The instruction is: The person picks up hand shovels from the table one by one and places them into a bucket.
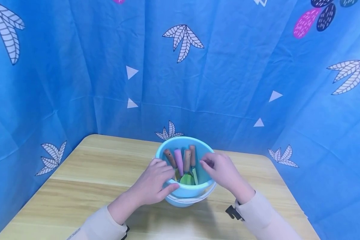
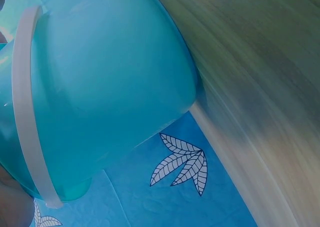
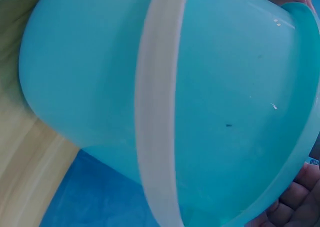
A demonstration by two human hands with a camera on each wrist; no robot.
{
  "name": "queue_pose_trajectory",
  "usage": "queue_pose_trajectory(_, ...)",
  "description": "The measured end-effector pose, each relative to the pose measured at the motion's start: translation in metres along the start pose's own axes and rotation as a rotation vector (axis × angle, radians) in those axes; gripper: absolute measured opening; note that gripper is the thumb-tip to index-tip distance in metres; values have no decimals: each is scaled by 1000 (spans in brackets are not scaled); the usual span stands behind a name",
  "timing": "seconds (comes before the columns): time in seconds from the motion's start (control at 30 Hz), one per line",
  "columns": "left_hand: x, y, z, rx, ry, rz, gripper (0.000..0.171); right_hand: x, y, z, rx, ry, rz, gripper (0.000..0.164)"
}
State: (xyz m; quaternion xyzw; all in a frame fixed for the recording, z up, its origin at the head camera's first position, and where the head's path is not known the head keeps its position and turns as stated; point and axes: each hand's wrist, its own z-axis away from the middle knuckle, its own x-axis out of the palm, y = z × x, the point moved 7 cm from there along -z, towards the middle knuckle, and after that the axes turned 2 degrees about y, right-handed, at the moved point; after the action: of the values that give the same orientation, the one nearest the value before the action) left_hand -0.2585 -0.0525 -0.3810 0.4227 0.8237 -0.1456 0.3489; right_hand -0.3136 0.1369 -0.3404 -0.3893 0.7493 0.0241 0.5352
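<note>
A light blue bucket [image 1: 186, 191] stands on the table, its white handle [image 2: 25, 107] hanging down against the side. My left hand [image 1: 154, 181] grips its near left rim, thumb over the front edge. At the right rim is my right hand [image 1: 223, 170], its fingers loosely bent over the bucket's inside, with nothing visible between them. In the bucket, several tools stand handles up: brown handles [image 1: 187, 160] and a purple handle [image 1: 178, 161]. A green blade-like part [image 1: 187, 180] lies lower down; the tools' exact kind is unclear.
The light wood table [image 1: 108, 166] has rounded far corners. A blue curtain [image 1: 174, 83] with leaf and triangle prints hangs behind it and on both sides. Black buckles [image 1: 234, 212] sit at the sleeve cuffs.
</note>
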Motion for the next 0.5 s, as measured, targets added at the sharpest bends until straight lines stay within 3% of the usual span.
queue_pose_trajectory(0.27, -1, 1, 0, 13, -4, -15, 42, 1, -2, 15, -65, 103, -34, 4)
queue_pose_trajectory(0.5, -2, 2, 1, 30, 4, -16, 41, 10, -7, 28, -212, 136, -108, 7)
